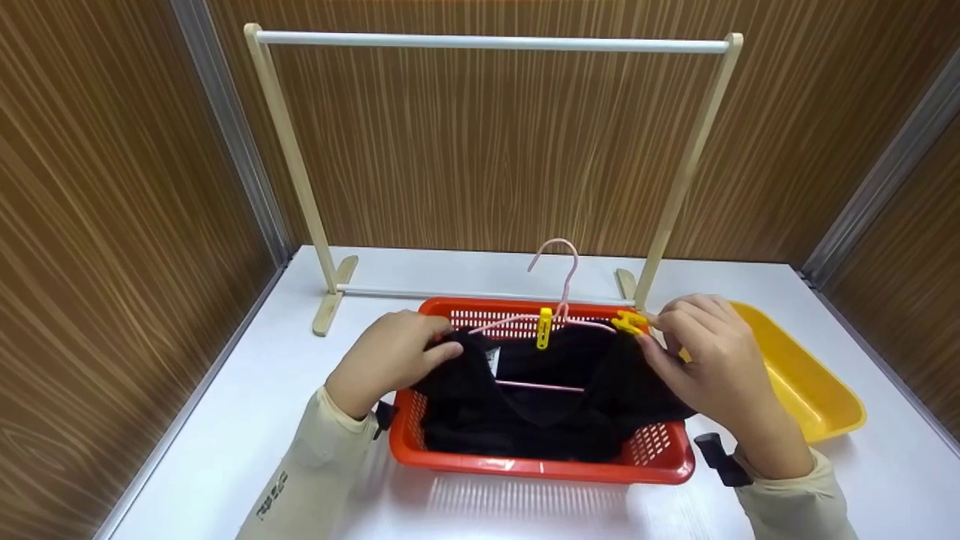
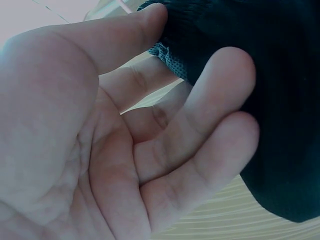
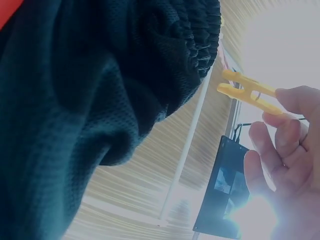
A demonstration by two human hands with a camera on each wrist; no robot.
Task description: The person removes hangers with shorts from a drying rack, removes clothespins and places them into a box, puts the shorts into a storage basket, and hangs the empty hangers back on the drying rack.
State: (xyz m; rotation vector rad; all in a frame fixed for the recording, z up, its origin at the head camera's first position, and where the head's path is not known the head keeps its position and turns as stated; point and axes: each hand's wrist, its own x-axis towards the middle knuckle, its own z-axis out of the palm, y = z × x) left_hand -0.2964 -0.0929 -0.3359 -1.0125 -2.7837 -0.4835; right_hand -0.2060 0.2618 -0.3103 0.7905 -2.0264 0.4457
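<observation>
Pinching yellow clothespin [image 1: 630,322] w/ R grip [image 1: 705,360], blk textured garment [image 1: 540,442], gathered edge, w/ L grip [image 1: 394,354]

This looks like a little work booth, because walls [image 1: 480,150] that look like wood, with gray metal strips [image 1: 229,112] in the corners, stand close on three sides of a white tabletop [image 1: 247,409] with a small rack [image 1: 491,41].

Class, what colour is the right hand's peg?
The peg is yellow, clearest in the right wrist view.
</observation>
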